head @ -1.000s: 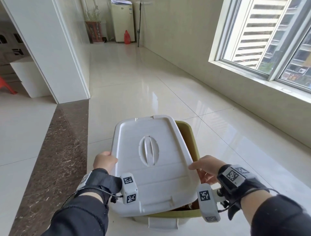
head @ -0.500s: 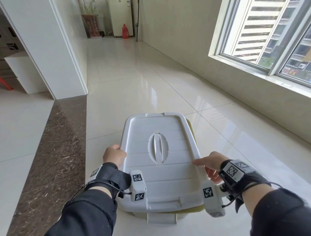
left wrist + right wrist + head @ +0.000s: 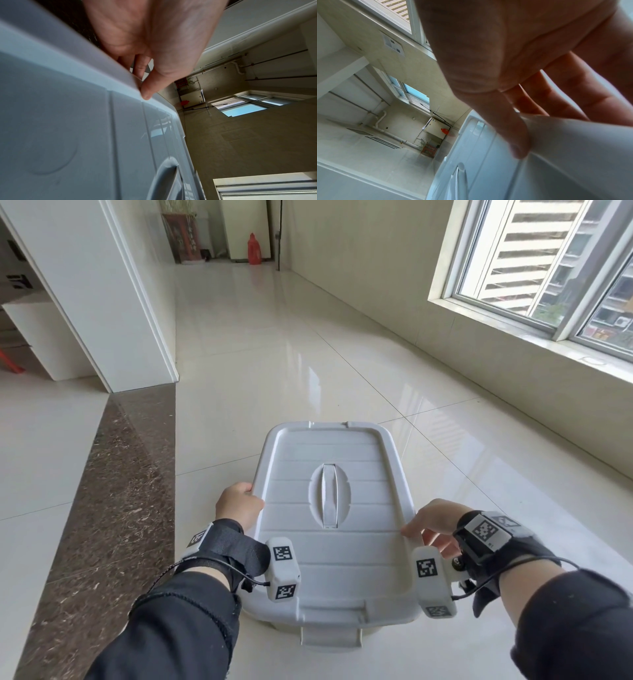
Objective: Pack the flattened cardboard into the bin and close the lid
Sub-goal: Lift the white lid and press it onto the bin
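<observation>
Hands [image 3: 238, 504] [image 3: 434, 520] pinch lid [image 3: 330, 549] edges over glossy tiled floor [image 3: 274, 344] beside window [image 3: 555, 265].

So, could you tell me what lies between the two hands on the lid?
In the head view, only the lid's ribbed top with its recessed handle spans between the left hand and the right hand.

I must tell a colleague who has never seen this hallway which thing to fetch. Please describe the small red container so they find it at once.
Follow the glossy tiled floor to the hallway's far end. There the small red plastic container stands on the floor, right of the wooden planter. It is the only red object at that end.
</observation>
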